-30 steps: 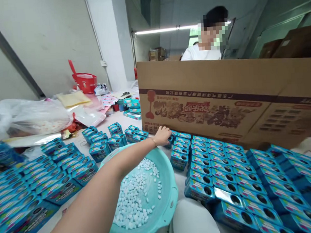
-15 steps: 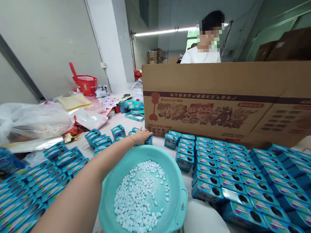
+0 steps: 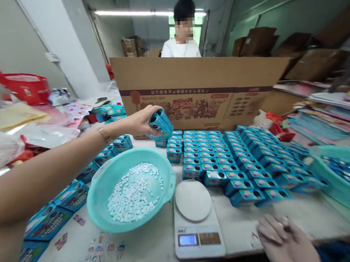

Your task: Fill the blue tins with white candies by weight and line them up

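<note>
Gripped in my left hand (image 3: 146, 120) are small blue boxes (image 3: 162, 123) with dark round spots on their ends. They are lifted and tilted behind the far rim of a turquoise basin (image 3: 93, 201). Many small pale tablets (image 3: 134, 193) lie spread in the basin. My right hand (image 3: 281, 235) is low at the table's front edge, right of a white kitchen scale (image 3: 193, 202). Its fingers are curled and somewhat blurred; whether anything is in them is hidden. The scale's lit display appears to read zero, and its round plate bears nothing.
Rows of blue boxes (image 3: 207, 152) stand right of the basin, and more boxes (image 3: 57, 211) stand left. A large carton (image 3: 201, 73) blocks the back, with a person (image 3: 181, 48) behind it. Another turquoise basin (image 3: 348, 188) holds blue packets. Stickers (image 3: 106, 250) lie in front.
My left hand has picked up blue boxes from the table behind the basin and raised them. The view has swung right, bringing the scale's display and my right hand into sight.
</note>
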`<state>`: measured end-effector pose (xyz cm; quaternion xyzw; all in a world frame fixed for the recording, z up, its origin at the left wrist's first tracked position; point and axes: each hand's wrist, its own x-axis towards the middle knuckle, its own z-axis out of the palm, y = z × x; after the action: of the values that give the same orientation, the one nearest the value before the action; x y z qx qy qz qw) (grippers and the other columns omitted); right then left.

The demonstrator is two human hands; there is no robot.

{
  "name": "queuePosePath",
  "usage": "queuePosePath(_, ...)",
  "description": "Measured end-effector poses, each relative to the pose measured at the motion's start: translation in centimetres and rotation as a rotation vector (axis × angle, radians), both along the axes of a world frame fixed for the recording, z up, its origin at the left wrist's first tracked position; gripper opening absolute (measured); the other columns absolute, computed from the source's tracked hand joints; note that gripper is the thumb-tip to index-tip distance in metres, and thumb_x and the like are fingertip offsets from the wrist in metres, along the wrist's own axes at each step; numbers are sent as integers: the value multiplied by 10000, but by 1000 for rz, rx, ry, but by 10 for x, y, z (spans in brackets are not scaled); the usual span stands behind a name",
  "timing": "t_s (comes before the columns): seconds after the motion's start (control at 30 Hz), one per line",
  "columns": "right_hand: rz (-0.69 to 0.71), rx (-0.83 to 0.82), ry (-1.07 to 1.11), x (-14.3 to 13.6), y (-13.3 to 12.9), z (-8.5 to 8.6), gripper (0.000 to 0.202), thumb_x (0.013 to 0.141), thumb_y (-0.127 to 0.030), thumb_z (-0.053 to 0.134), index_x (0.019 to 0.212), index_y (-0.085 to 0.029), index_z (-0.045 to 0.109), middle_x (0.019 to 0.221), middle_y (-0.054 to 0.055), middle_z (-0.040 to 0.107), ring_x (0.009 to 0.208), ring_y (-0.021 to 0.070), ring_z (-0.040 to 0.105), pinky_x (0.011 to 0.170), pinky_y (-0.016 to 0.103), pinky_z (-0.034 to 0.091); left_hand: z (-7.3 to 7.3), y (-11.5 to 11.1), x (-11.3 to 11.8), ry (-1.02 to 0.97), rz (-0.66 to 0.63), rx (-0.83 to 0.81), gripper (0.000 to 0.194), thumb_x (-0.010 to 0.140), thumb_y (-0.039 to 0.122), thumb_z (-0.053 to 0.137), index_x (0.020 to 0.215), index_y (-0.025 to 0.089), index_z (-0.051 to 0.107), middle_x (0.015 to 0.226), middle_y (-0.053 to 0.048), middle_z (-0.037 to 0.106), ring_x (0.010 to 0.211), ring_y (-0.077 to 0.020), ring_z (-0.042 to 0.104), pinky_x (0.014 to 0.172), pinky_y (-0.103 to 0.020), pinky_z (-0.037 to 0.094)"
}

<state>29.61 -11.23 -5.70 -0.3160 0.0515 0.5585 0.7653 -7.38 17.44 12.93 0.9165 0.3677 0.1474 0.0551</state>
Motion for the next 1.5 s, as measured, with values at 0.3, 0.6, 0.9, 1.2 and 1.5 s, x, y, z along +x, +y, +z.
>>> queuePosePath(0.3, -24, 132, 108, -7, -31, -3, 272, 709, -113, 692, 690, -192, 432, 549, -91, 343, 444, 67, 343, 417, 177, 367, -83, -128, 125, 382, -119, -211, 783, 725, 381, 710, 1407, 171, 390, 1268, -148, 517, 1136, -312, 541, 879, -367, 490)
queuePosePath(0.6, -7, 260, 40, 5, -40, -16, 285, 729, -151, 719, 691, -191, 440, 562, -89, 328, 468, 66, 351, 447, 163, 373, -116, -146, 133, 480, -142, -266, 893, 762, 288, 698, 1537, 165, 271, 1410, -186, 478, 1247, -341, 524, 960, -373, 490)
queuePosePath(0.9, 131, 223, -17, -9, -19, -9, 242, 734, -150, 683, 709, -198, 448, 559, -92, 317, 451, 67, 334, 434, 162, 372, -60, -182, 56, 162, -81, -253, 665, 861, 353, 613, 1489, 328, 395, 1280, -81, 566, 1071, -249, 611, 931, -342, 473)
queuePosePath(1.2, 271, 123, -14, -39, 23, 3, 165, 825, -182, 581, 733, -202, 446, 567, -81, 350, 415, 59, 292, 383, 144, 317, -137, -287, -31, 37, 121, -211, 513, 795, 150, 482, 1294, 256, 538, 1152, -100, 654, 949, -230, 683, 736, -301, 539)
queuePosePath(1.5, 233, 40, -73, -64, 64, 30, 157, 807, -153, 520, 722, -206, 399, 731, -8, 452, 505, 73, 387, 402, 157, 340, -193, -305, -38, 59, 324, -187, 483, 824, 121, 432, 1290, 231, 490, 1093, -88, 654, 918, -235, 687, 673, -308, 541)
